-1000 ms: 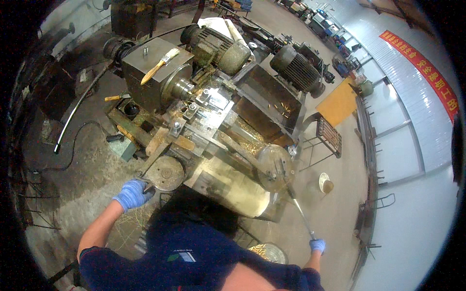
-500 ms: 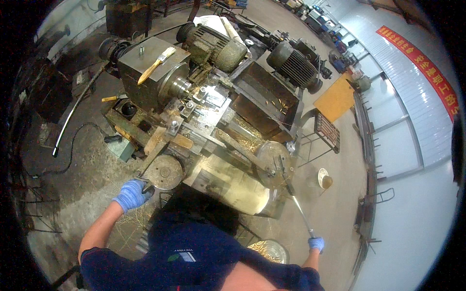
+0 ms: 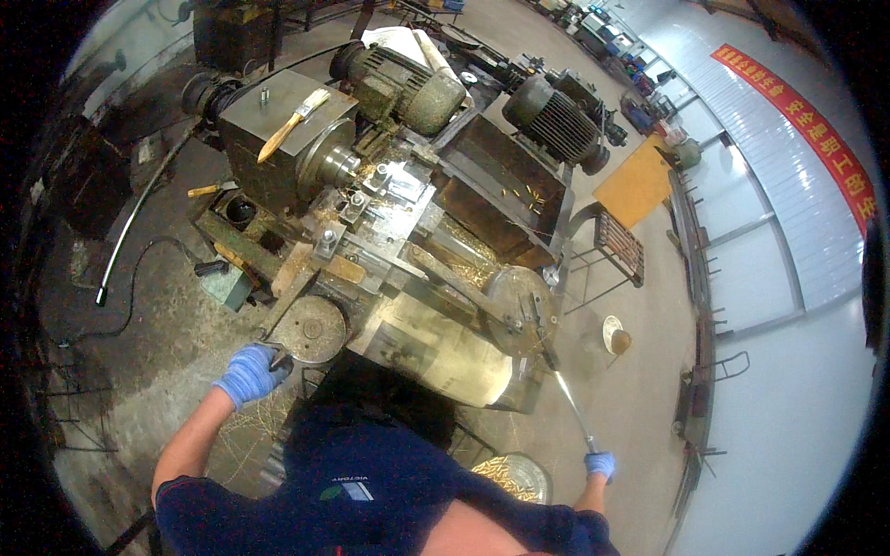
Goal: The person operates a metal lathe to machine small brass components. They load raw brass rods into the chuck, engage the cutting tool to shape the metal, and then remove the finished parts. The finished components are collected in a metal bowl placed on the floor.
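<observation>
Two Grips at the Lathe

The left hand, gloved blue, has its fingers curled round a dark handle beside the round disc at the lathe's near left corner. The right hand has its fingers wrapped about the end of a long metal lever, which slopes out from the lathe's near right disc.

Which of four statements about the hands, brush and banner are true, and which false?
1. The blue-gloved left hand holds a dark metal handle. True.
2. The blue-gloved right hand is empty. False: it grips a long, slim metal lever.
3. The wooden-handled flat brush lies on the grey, box-shaped metal housing. True.
4. The long red banner hangs at the picture's left. False: it hangs at the right.
</observation>
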